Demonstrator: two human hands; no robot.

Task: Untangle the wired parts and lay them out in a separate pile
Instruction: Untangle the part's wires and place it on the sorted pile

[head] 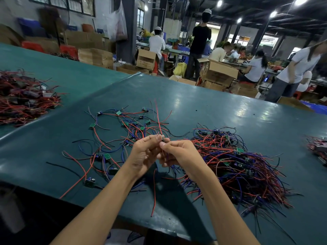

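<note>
My left hand (145, 154) and my right hand (178, 154) meet above the green table (203, 106) and both pinch one small wired part (163, 138). Its red wires (158, 117) stick up and away from my fingers, and other wires hang below my hands. A dense tangled heap of red, blue and black wired parts (238, 165) lies to the right of my hands. To the left and ahead, separated wired parts (123, 124) with small green boards lie spread out loosely.
Another heap of red and black wires (23, 98) sits on the neighbouring table at far left. A smaller wire bundle (316, 147) lies at the right edge. Several people and cardboard boxes (217, 71) fill the workshop beyond the table's far edge.
</note>
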